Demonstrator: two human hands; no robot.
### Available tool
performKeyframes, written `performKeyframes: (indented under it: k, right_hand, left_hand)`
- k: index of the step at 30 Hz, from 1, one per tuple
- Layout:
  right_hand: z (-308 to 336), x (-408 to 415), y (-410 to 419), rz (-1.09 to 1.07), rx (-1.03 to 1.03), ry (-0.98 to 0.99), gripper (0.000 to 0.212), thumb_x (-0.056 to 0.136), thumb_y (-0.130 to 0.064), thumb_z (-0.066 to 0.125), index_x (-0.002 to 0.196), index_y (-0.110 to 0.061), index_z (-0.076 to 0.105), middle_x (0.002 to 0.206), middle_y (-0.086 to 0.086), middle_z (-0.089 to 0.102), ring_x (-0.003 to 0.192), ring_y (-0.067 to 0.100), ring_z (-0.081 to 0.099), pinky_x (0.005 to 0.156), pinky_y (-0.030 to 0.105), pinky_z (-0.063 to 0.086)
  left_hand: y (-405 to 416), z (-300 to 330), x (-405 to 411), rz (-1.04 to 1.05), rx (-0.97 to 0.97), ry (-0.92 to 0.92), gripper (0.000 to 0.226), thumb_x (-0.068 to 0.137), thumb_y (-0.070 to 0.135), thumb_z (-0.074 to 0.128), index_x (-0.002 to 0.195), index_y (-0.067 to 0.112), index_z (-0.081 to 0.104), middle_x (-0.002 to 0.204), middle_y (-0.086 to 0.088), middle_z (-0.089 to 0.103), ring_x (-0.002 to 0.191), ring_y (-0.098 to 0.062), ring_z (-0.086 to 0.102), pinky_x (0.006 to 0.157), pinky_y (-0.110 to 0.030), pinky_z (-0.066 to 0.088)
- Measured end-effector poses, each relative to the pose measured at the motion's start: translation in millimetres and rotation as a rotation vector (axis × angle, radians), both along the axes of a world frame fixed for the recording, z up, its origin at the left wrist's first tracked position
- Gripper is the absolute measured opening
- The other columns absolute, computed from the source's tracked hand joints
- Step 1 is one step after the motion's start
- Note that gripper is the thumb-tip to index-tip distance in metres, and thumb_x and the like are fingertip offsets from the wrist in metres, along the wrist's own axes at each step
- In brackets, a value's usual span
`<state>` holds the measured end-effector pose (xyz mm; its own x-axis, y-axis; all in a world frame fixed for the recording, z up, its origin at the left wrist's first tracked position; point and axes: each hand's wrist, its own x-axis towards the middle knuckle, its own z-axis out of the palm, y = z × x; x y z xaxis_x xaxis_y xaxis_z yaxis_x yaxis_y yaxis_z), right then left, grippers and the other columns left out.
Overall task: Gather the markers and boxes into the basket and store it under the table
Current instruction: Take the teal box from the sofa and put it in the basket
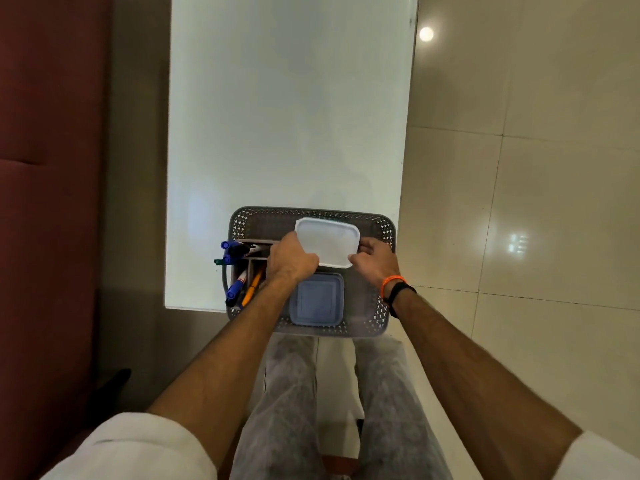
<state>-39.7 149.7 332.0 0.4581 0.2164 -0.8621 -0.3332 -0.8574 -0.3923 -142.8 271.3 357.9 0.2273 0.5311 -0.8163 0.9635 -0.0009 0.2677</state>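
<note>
A grey perforated basket (pixel 381 233) stands at the near edge of the white table (pixel 287 116), overhanging it slightly. My left hand (pixel 291 259) and my right hand (pixel 375 259) grip the two ends of a white lidded box (pixel 327 240), held over the far half of the basket. A blue-lidded box (pixel 317 299) lies in the near half. At the basket's left side a divided holder (pixel 254 261) carries several markers (pixel 235 251), blue, green and orange among them.
A dark red sofa (pixel 48 202) runs along the left side. Glossy beige floor tiles (pixel 519 202) lie to the right of the table. My legs in grey trousers (pixel 291 393) stand right below the basket.
</note>
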Motion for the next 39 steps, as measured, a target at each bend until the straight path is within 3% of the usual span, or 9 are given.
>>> performKeyframes:
  k: [3, 7, 14, 17, 19, 22, 28, 33, 39]
  right_hand:
    - [-4.9, -1.6, 0.1, 0.018, -0.007, 0.033, 0.047, 0.078, -0.006, 0.065, 0.125, -0.011, 0.060, 0.119, 0.006, 0.069, 0.111, 0.022, 0.064, 0.102, 0.040, 0.049]
    - [-5.5, -0.5, 2.4, 0.063, 0.018, 0.039, 0.054, 0.078, -0.002, 0.060, 0.131, -0.015, 0.056, 0.124, 0.003, 0.067, 0.116, 0.019, 0.061, 0.108, 0.036, 0.043]
    - [-14.8, -4.8, -0.4, 0.123, 0.046, 0.046, 0.055, 0.072, -0.004, 0.057, 0.123, -0.023, 0.060, 0.116, -0.001, 0.071, 0.111, 0.020, 0.064, 0.104, 0.039, 0.046]
    - [-10.5, -7.6, -1.6, 0.122, 0.056, 0.046, 0.058, 0.074, -0.005, 0.058, 0.129, -0.020, 0.055, 0.126, 0.002, 0.066, 0.120, 0.020, 0.059, 0.107, 0.039, 0.044]
    - [-1.4, -8.5, -1.7, 0.128, 0.035, 0.015, 0.067, 0.076, -0.010, 0.062, 0.140, -0.015, 0.043, 0.140, 0.005, 0.054, 0.130, 0.024, 0.051, 0.111, 0.040, 0.039]
    - [27.4, -7.9, -1.9, 0.126, 0.031, -0.032, 0.071, 0.082, -0.013, 0.067, 0.145, -0.011, 0.035, 0.146, 0.008, 0.046, 0.131, 0.024, 0.049, 0.112, 0.037, 0.037]
    - [90.8, -6.4, -8.9, 0.131, 0.094, -0.113, 0.064, 0.081, -0.015, 0.070, 0.139, -0.010, 0.043, 0.135, 0.009, 0.055, 0.117, 0.021, 0.058, 0.098, 0.030, 0.045]
    - [149.3, -1.4, -13.4, 0.209, 0.186, -0.198, 0.056, 0.079, -0.016, 0.071, 0.131, -0.012, 0.050, 0.127, 0.006, 0.060, 0.111, 0.020, 0.060, 0.086, 0.025, 0.047]
    - [197.8, 33.4, -26.1, 0.364, 0.376, -0.265, 0.052, 0.081, -0.016, 0.070, 0.130, -0.011, 0.051, 0.123, 0.008, 0.062, 0.104, 0.022, 0.064, 0.093, 0.028, 0.049]
  left_hand:
    - [5.3, -0.3, -1.7, -0.007, 0.012, 0.011, 0.049, 0.076, 0.022, 0.064, 0.123, 0.015, 0.055, 0.119, -0.011, 0.064, 0.105, -0.029, 0.062, 0.084, -0.033, 0.053]
    - [11.3, -4.9, -4.6, 0.009, -0.020, -0.010, 0.050, 0.079, 0.021, 0.067, 0.128, 0.013, 0.055, 0.124, -0.011, 0.063, 0.111, -0.028, 0.060, 0.082, -0.028, 0.045]
    - [12.4, -9.3, -13.2, -0.048, -0.003, -0.016, 0.049, 0.079, 0.022, 0.068, 0.125, 0.011, 0.057, 0.123, -0.011, 0.064, 0.110, -0.028, 0.060, 0.084, -0.029, 0.047]
    - [11.8, -8.6, -11.8, -0.058, -0.022, -0.020, 0.051, 0.081, 0.023, 0.068, 0.128, 0.010, 0.054, 0.124, -0.011, 0.062, 0.111, -0.028, 0.059, 0.081, -0.027, 0.044]
    - [11.7, -4.9, -10.4, -0.061, -0.033, -0.033, 0.059, 0.081, 0.025, 0.069, 0.134, 0.009, 0.049, 0.130, -0.012, 0.059, 0.117, -0.029, 0.056, 0.086, -0.028, 0.044]
    - [11.3, 13.3, -10.4, -0.062, -0.053, -0.066, 0.072, 0.081, 0.028, 0.071, 0.143, 0.009, 0.039, 0.141, -0.012, 0.051, 0.126, -0.029, 0.051, 0.102, -0.034, 0.042]
    - [3.4, 65.5, -12.5, -0.061, -0.058, -0.151, 0.076, 0.081, 0.030, 0.072, 0.144, 0.008, 0.036, 0.147, -0.012, 0.044, 0.132, -0.028, 0.046, 0.109, -0.036, 0.038]
    - [-8.6, 116.4, -12.8, 0.030, -0.036, -0.241, 0.073, 0.080, 0.031, 0.074, 0.141, 0.009, 0.041, 0.145, -0.010, 0.047, 0.131, -0.026, 0.047, 0.109, -0.036, 0.039]
    - [-34.8, 162.9, 1.0, 0.282, 0.037, -0.375, 0.063, 0.077, 0.023, 0.078, 0.132, 0.009, 0.051, 0.133, -0.011, 0.057, 0.117, -0.025, 0.057, 0.098, -0.044, 0.050]
